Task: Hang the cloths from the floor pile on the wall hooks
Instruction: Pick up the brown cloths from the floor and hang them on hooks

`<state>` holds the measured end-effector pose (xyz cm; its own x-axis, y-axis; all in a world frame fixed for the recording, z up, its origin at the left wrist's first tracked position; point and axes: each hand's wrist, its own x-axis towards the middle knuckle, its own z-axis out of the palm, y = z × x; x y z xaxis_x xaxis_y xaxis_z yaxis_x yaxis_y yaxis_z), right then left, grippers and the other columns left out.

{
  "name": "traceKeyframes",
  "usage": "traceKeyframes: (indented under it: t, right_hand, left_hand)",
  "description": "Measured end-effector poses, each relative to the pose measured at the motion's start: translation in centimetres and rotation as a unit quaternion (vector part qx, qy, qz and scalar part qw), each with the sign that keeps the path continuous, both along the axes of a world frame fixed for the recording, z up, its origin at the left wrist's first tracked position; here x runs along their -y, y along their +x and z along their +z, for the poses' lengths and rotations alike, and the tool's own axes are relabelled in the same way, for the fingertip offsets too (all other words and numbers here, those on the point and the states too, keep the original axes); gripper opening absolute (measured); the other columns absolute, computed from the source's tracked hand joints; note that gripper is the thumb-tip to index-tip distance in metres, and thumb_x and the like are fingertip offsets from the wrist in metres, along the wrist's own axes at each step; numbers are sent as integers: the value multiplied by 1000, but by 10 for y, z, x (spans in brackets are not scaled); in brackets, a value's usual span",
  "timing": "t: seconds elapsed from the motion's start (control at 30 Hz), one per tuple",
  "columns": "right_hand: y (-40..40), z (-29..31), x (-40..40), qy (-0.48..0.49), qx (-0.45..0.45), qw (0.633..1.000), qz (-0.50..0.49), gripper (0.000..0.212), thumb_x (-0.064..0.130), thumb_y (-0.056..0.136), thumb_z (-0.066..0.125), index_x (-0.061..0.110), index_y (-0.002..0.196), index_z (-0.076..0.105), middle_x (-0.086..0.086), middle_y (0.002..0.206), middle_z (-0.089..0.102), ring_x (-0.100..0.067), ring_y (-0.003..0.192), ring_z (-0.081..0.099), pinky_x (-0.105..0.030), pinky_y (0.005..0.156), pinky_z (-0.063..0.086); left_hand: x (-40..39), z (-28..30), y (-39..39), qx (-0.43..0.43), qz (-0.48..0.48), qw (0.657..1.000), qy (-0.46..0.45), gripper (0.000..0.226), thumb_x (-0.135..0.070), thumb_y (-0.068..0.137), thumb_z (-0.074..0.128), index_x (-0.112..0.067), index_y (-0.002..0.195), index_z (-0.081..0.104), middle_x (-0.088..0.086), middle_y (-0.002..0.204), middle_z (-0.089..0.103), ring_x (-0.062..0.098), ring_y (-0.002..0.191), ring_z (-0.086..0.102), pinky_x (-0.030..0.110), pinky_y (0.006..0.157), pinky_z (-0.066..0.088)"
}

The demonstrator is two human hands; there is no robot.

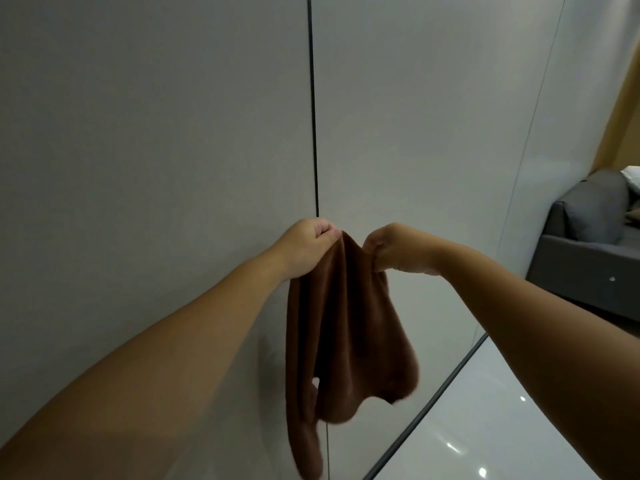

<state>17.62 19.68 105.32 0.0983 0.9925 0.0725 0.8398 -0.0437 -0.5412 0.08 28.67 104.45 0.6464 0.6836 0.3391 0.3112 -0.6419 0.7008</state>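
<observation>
A brown fleecy cloth (349, 327) hangs in folds in front of the grey wall panels (156, 133). My left hand (306, 245) pinches its top edge on the left side. My right hand (391, 247) pinches the top edge a short way to the right. Both hands are close to the dark vertical seam (313, 116) between two panels. No hook shows in this view; the spot behind the cloth's top edge is hidden. The floor pile is out of view.
Glossy white floor (502, 410) runs along the wall's dark base strip at the lower right. A grey sofa (595, 237) with cushions stands at the far right, by a tan wall.
</observation>
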Motion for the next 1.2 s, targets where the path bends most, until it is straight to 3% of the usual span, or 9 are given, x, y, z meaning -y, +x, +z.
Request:
traceKeyframes:
  t: [0.13, 0.27, 0.47, 0.57, 0.7, 0.83, 0.9, 1.07, 1.2]
  right_hand:
    - [-13, -2, 1, -13, -45, 998, 48, 15, 18, 76, 72, 25, 89, 71, 6, 89, 72, -10, 88, 67, -25, 83, 52]
    - [-21, -4, 1, 14, -38, 998, 42, 10, 23, 83, 67, 17, 89, 71, 2, 87, 72, -14, 89, 67, -26, 81, 52]
    - [-24, 5, 0, 115, -98, 988, -39, 17, 15, 89, 52, 20, 78, 64, 1, 80, 64, -20, 82, 60, -33, 73, 52]
    - [-28, 13, 3, 158, -60, 984, -54, 18, 16, 94, 45, 16, 91, 62, 0, 84, 60, -17, 79, 56, -28, 65, 45]
    - [-17, 16, 7, 201, -25, 974, -99, 18, 18, 96, 41, 15, 98, 59, -1, 92, 59, -18, 83, 54, -29, 70, 40]
    - [11, 4, 17, 148, 37, 981, -118, 12, 26, 94, 52, 19, 101, 58, -3, 96, 60, -20, 84, 55, -31, 72, 43]
    - [17, -5, 21, 82, 52, 992, -85, 23, 34, 85, 66, 25, 105, 58, 3, 88, 58, -16, 79, 56, -27, 70, 42]
    - [0, -25, 18, -2, 115, 993, -10, 24, 22, 82, 72, 19, 105, 68, 11, 70, 53, -6, 59, 50, -17, 53, 37]
    - [-30, -29, 14, 4, 36, 998, 53, 23, 24, 79, 74, 23, 101, 69, 14, 72, 58, 0, 59, 53, -8, 51, 38]
  left_hand:
    - [5, 5, 2, -10, -3, 1000, 14, 32, -30, 98, 45, -7, 86, 63, 3, 71, 58, 12, 63, 53, 27, 62, 46]
    - [11, 2, -4, -12, -10, 1000, 12, 33, -31, 98, 45, -7, 87, 64, 7, 75, 60, 15, 67, 55, 31, 67, 49]
    - [8, -20, -31, 33, -45, 990, -133, 11, -26, 90, 62, -16, 93, 65, 0, 87, 71, 12, 79, 68, 28, 77, 54]
    - [4, -43, -41, -15, -50, 979, -199, 16, -25, 88, 66, -17, 102, 65, 4, 100, 72, 20, 91, 70, 35, 85, 55]
    - [1, -68, -58, -17, -12, 976, -216, 21, -29, 85, 68, -14, 99, 67, 4, 96, 73, 21, 88, 71, 38, 86, 56]
    - [-2, -66, -71, 12, 26, 978, -208, 14, -25, 85, 69, -11, 90, 69, 4, 84, 73, 19, 75, 69, 30, 72, 56]
    - [0, -52, -68, 34, 29, 983, -175, 9, -23, 86, 68, -14, 85, 70, 2, 80, 72, 15, 71, 67, 25, 65, 53]
    - [15, -15, -46, 13, -14, 992, -122, 7, -23, 87, 67, -18, 87, 71, -1, 86, 73, 12, 79, 70, 21, 70, 54]
    - [24, -3, -39, -9, -19, 996, -89, 6, -23, 86, 68, -19, 87, 71, -1, 88, 72, 12, 82, 70, 24, 76, 55]
